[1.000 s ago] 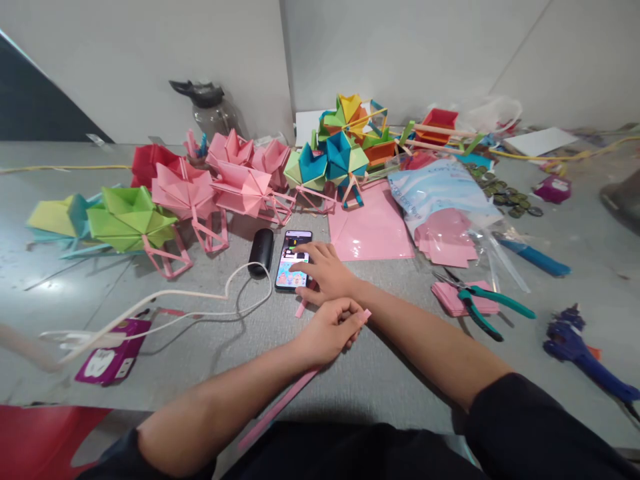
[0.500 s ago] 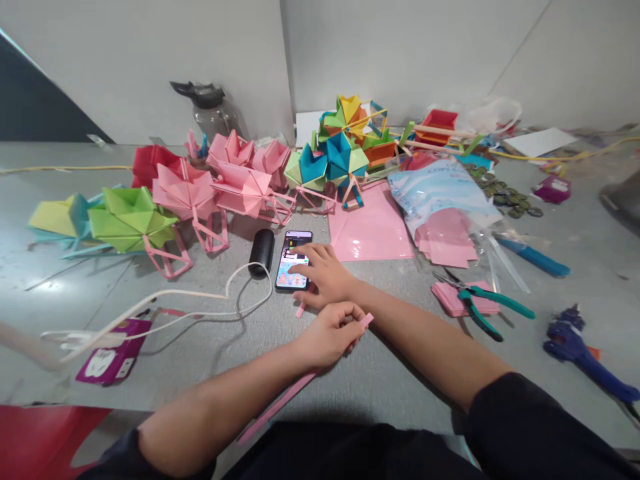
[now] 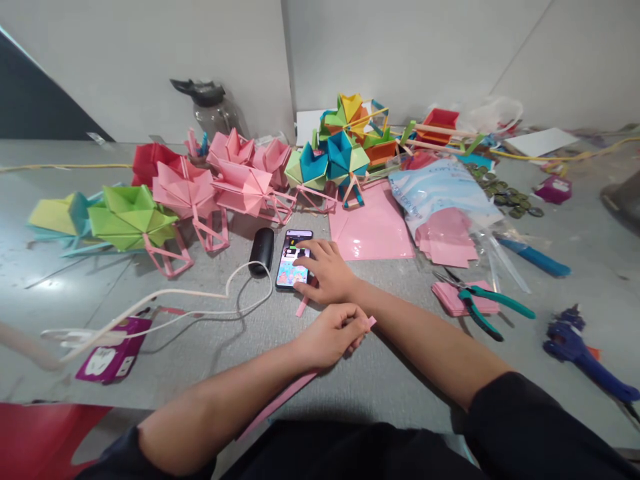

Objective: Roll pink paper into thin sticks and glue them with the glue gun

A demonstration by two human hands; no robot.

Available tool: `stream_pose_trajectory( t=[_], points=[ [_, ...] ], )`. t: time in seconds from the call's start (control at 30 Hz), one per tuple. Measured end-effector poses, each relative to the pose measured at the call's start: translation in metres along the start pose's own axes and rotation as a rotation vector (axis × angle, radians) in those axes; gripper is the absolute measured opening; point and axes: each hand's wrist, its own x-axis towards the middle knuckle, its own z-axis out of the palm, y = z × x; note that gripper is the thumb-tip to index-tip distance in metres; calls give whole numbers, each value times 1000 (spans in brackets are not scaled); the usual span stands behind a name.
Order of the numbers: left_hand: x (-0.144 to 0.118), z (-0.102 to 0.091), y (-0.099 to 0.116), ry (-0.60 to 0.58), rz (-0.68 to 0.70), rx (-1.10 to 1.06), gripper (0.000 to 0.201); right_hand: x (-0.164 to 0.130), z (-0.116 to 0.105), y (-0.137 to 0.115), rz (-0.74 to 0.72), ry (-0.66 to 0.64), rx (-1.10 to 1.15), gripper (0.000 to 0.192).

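Writing: the phone (image 3: pixel 294 259) screen is showing colourful graphics, too small to read; pale print on the blue bag (image 3: pixel 434 190) is staying unreadable.
Strip: a long, narrow pink paper strip (image 3: pixel 280 400) is lying flat, running from the surface's (image 3: pixel 210 360) near edge toward its middle.
Left hand (image 3: pixel 330 333): its grip is curling shut around the strip's far end, the tip poking out past the fingers.
Right hand (image 3: pixel 325 270): fingers are spreading loosely over the phone, one fingertip touching the screen, nothing being gripped.
Nearby: a black case (image 3: pixel 261 250) is lying just left of the phone; pliers (image 3: pixel 475 303) are resting toward the right edge.
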Motion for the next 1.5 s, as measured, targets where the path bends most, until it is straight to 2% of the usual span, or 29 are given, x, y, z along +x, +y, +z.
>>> stream_pose_trajectory(
  t=[0.13,0.37,0.6,0.93,1.17,1.37,1.5],
  points=[
    [2,-2,-4,16,25,19,53,2,0,1,19,-5,-8,45],
    [5,-1,-9,99,-5,-8,45,3,-1,2,49,16,0,46],
    [3,0,-4,81,-21,-35,42,1,2,3,-4,-18,11,44],
    [2,-2,-4,55,-21,-32,29,1,0,1,1,-26,4,39],
    [1,0,0,39,-17,-30,32,8,4,-4,-51,-90,-75,65],
    [1,-1,1,42,-7,-40,31,10,3,-2,18,-65,-66,75],
    [1,-1,-1,29,-9,-44,32,11,4,-2,14,-103,-88,76]
  ],
)
